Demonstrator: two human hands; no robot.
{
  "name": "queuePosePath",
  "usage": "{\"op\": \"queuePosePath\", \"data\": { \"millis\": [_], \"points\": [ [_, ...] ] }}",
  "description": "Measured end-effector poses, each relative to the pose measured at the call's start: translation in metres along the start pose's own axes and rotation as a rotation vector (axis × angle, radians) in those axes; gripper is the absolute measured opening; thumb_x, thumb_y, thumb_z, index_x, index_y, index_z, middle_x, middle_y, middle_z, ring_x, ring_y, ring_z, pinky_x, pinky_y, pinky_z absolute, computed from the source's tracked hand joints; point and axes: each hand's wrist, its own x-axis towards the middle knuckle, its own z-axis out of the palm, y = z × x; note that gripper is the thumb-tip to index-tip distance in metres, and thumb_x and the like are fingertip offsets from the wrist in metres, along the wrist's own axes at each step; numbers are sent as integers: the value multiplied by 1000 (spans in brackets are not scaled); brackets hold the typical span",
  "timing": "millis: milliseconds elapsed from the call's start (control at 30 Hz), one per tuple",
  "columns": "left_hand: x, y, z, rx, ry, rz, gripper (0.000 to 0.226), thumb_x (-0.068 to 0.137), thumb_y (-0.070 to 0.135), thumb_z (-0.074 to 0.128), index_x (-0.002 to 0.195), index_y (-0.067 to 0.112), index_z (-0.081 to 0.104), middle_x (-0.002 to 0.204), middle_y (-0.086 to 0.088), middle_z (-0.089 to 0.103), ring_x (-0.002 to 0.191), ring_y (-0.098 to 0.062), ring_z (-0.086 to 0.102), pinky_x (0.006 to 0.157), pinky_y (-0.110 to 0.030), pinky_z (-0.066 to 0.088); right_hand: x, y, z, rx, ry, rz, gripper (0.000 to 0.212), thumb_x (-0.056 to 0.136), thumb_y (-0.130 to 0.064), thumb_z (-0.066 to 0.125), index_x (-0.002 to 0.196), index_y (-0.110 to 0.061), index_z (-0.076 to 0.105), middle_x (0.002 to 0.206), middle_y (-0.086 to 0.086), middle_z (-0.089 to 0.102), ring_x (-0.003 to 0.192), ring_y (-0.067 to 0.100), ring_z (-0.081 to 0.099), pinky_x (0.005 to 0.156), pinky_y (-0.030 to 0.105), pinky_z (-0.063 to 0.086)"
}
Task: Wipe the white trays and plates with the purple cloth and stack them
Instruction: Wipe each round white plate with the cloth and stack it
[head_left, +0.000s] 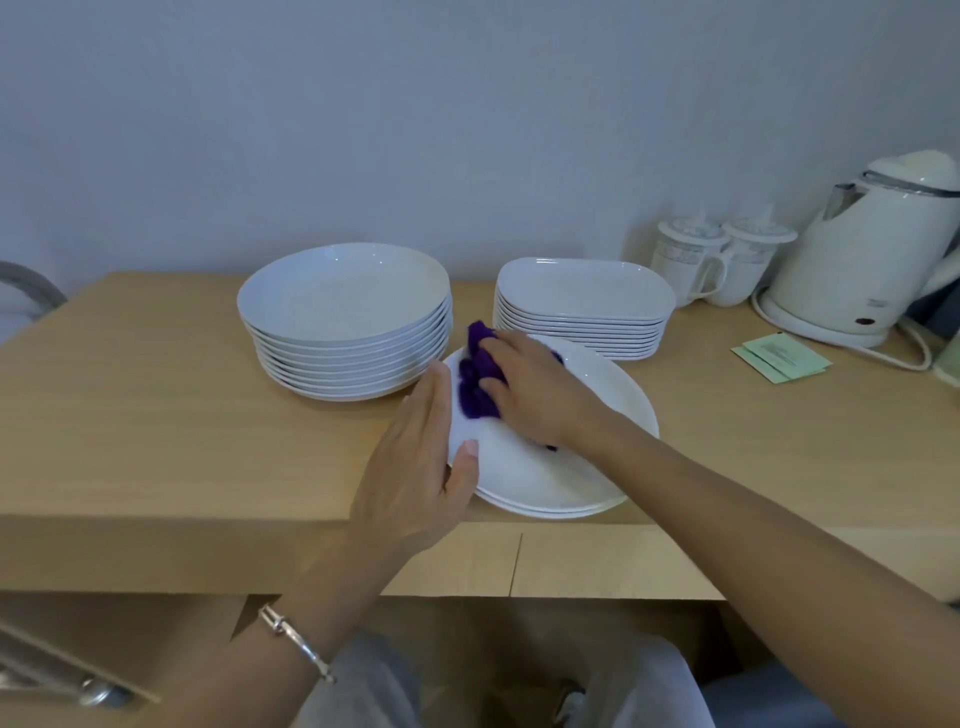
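Nearest the lens, low in the frame, my left hand (415, 467) reaches up from the bottom left, a silver bangle (296, 642) on its wrist; its grip is open, the palm and thumb laid against the left rim of the top plate (545, 467) to steady it, not closed round anything. From the lower right my right hand (535, 395) presses down, its grip bunched on the purple cloth (478, 379) at mid-frame, on the plate's far-left part.

That plate sits on at least one other, just beside the near edge of the tabletop (156, 395). I judge that a hard wipe toward me could push the pair off that edge, since my left hand only rests against the rim.

Beyond, a stack of round plates (345, 322) at centre and a stack of trays (582, 306) to its right stand close; a wide sweep could knock either.
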Motion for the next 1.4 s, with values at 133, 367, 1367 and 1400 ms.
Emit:
{"op": "queuePosePath", "data": {
  "millis": [133,367,1367,1400],
  "points": [
    [1,-1,1,48,30,-26,68,93,40,22,148,0,20,154,-14,27,141,-17,24,113,-28,20,-22,35,-31,-281,-38,90,39,94,-23,47,131,-10,50,140,4,43,128,25,37,105,38,32],
    [-1,0,2,0,66,22,72,96,60,13,149,12,4,156,-7,21,140,-9,20,112,-27,23,-86,-10,-62,260,-413,51,23,90,-17,54,112,-14,59,115,-4,56,100,10,51,89,28,43],
    [-2,-1,3,0,45,1,67,97,56,12,150,16,0,158,-1,8,144,-9,15,111,-22,25,-3,-14,-3,177,-106,-15,36,93,-22,54,124,-7,46,130,11,46,118,26,42,97,30,31],
    [-1,-2,2,31,47,-12,66,97,52,14,150,14,4,156,2,8,142,-4,12,110,-21,23,-1,-2,-6,122,-97,19,41,94,-25,53,131,-9,43,136,9,43,123,25,39,101,30,29]
  ]
}}
